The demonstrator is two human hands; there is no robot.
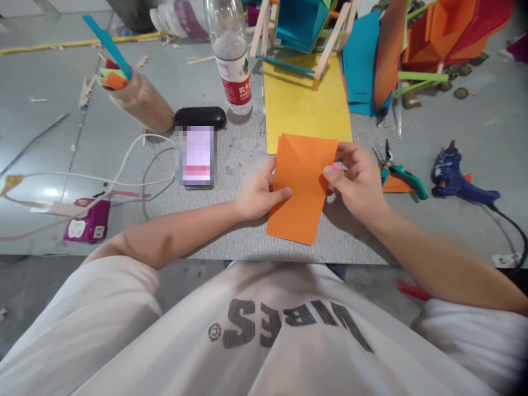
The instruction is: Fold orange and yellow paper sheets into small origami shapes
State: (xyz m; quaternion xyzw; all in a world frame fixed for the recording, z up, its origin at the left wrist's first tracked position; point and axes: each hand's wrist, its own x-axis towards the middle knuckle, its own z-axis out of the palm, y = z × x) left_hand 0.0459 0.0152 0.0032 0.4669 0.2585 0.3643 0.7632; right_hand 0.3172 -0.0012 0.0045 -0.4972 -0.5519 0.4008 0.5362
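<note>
Holding orange paper over the near part of the surface, unclear whether touching it. Gripping the left edge with the left hand, with thumb on the top face; pinching the right edge between thumb and fingers of the right hand. Likely to skew if tugged from one side; apt to buckle if squeezed, or to crease crookedly at the slanting fold near the far-left corner. Running lengthwise away from the white shirt, leaning right toward the far end, pointing at the yellow sheet.
</note>
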